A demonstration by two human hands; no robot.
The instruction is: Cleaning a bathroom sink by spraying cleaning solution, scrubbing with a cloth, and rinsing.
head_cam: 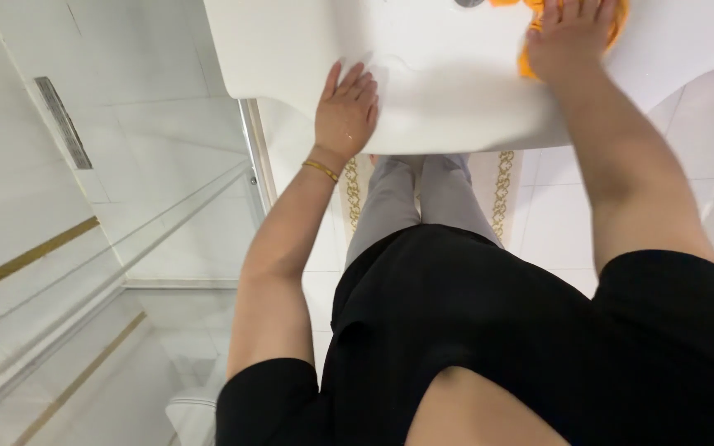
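Observation:
My left hand (346, 109) lies flat, fingers spread, on the front rim of a white washbasin (440, 99); a thin gold bracelet circles its wrist. My right hand (570, 33) presses down on an orange cloth (527, 64) inside the basin at the top right. The cloth shows only at the edges around my fingers. A metal drain (468, 3) sits just left of that hand at the top edge.
A glass shower partition with a metal frame (251, 157) stands to the left of the basin. The white tiled floor (555, 215) has gold-patterned strips below the basin. My legs in grey trousers stand under the rim.

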